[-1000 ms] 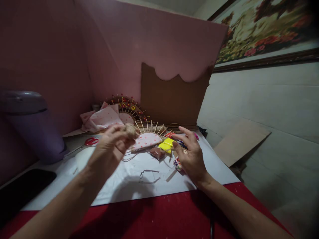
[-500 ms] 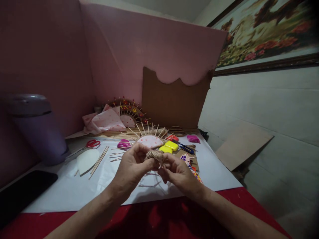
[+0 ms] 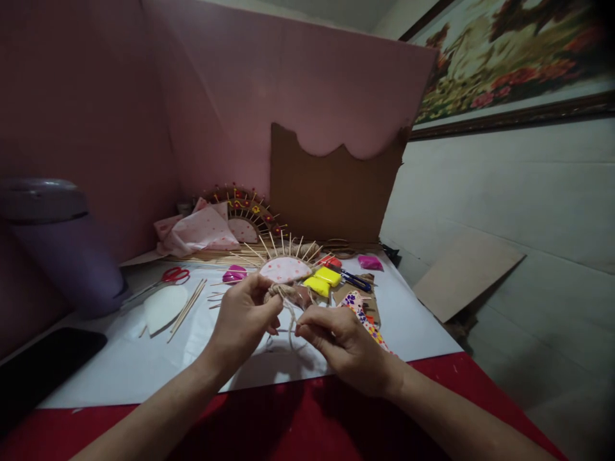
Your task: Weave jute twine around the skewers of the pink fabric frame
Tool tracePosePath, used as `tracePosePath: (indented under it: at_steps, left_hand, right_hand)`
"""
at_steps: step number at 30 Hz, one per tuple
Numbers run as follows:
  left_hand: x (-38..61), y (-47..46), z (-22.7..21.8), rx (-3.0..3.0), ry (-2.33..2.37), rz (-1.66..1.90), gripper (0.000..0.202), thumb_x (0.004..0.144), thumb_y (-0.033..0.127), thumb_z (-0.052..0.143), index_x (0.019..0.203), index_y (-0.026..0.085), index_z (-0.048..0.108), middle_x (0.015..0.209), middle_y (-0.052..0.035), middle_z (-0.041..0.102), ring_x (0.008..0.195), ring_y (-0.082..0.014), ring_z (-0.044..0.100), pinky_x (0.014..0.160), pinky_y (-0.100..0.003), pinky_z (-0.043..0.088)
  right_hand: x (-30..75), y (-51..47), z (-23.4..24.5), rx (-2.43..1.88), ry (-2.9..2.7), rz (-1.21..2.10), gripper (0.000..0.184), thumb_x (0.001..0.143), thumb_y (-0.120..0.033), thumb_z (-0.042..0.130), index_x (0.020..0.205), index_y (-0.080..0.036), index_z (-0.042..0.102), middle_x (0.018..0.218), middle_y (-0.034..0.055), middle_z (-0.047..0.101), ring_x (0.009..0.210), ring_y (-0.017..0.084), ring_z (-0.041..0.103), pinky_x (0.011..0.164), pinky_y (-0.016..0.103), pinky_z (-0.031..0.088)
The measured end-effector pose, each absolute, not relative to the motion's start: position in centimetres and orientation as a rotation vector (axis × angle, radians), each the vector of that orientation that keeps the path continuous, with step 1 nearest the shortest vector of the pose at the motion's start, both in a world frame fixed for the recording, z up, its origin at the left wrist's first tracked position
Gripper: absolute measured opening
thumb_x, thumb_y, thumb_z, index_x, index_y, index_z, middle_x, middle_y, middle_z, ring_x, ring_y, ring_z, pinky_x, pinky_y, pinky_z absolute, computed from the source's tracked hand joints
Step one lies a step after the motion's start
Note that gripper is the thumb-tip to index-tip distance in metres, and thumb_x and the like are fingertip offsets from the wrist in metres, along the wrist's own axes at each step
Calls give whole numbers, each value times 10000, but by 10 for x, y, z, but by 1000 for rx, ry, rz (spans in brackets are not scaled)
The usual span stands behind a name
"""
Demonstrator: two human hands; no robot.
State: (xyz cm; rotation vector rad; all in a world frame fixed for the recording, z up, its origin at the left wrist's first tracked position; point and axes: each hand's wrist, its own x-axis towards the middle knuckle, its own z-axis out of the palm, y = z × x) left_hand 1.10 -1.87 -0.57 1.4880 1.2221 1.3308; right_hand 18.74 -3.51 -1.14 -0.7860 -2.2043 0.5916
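Note:
Closed around a small bundle of beige twine point(image 3: 282, 292) is my left hand point(image 3: 246, 320), raised over the white-covered table. My right hand point(image 3: 348, 342) is pinched shut just to the right, on what looks like a strand of the same twine; its fingertips partly hide it. A loose loop of twine hangs between the hands. Just beyond them lies a half-round piece point(image 3: 286, 270) covered in pink dotted cloth, with thin wooden sticks fanning out from its curved edge.
Yellow clay packs point(image 3: 323, 280), a blue cutter point(image 3: 355, 280) and a flower-patterned strip point(image 3: 362, 314) lie to the right. Leftward are red-handled scissors point(image 3: 175, 275), a white oval piece point(image 3: 166, 308), loose sticks point(image 3: 188, 308), a purple tumbler point(image 3: 72, 256) and a black phone point(image 3: 57, 358). Brown cardboard point(image 3: 331, 192) stands behind.
My right hand has moved away from the bundle, to the right and down, and a twine loop now hangs between the hands. My left hand keeps the bundle, slightly farther left.

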Motion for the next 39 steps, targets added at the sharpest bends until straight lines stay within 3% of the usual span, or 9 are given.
tracePosePath:
  at_steps: [5,10,13,17,24,32,39]
  left_hand:
    - [6,-21,6,1348,872,1085,154,722,285,633,722,137,590,560,9,603,387,-85,502,396,-218,409]
    - [9,-24,-6,1798,925,737,49,670,150,573,711,151,600,634,-4,625,434,-82,495,399,-202,352]
    - [13,-24,-15,2095,1136,837,86,621,86,544,575,159,554,513,36,516,475,-71,440,433,-188,312]
    - [13,-21,-9,1729,1188,958,45,687,188,567,659,164,541,455,51,509,362,-83,448,362,-197,348]
    - [0,-22,11,1397,746,876,140,692,260,670,725,149,591,548,26,577,343,-78,478,278,-172,350]
    - [7,-28,0,1499,849,541,43,662,125,590,658,153,558,528,50,572,285,-43,430,262,-134,297]
    - [11,-24,1,1390,820,896,169,734,288,641,708,149,547,538,35,559,340,-71,478,321,-185,374]
  right_hand:
    - [191,-16,-17,-926,-2025,748,222,887,-258,509,723,-154,616,659,-12,559,630,101,496,605,218,371]
    - [195,-12,-17,-1089,-1873,597,260,855,-294,556,634,-156,563,585,-22,530,572,100,470,548,218,341]
    - [193,-24,-15,-1003,-1977,437,278,850,-303,568,616,-155,556,555,-26,507,517,86,428,514,222,312]
    - [190,-35,-16,-696,-2294,388,205,865,-217,524,704,-142,626,628,4,580,557,89,477,553,226,339]
    - [194,-14,-20,-854,-2016,719,255,857,-280,557,659,-141,637,597,-13,546,577,95,476,560,215,367]
    - [193,-17,-12,-1031,-1901,423,176,814,-250,623,663,-158,627,605,-12,607,556,100,508,558,220,373]
    - [193,-8,-29,-1054,-2070,365,230,811,-216,593,590,-150,596,557,-16,562,528,89,468,528,220,320]
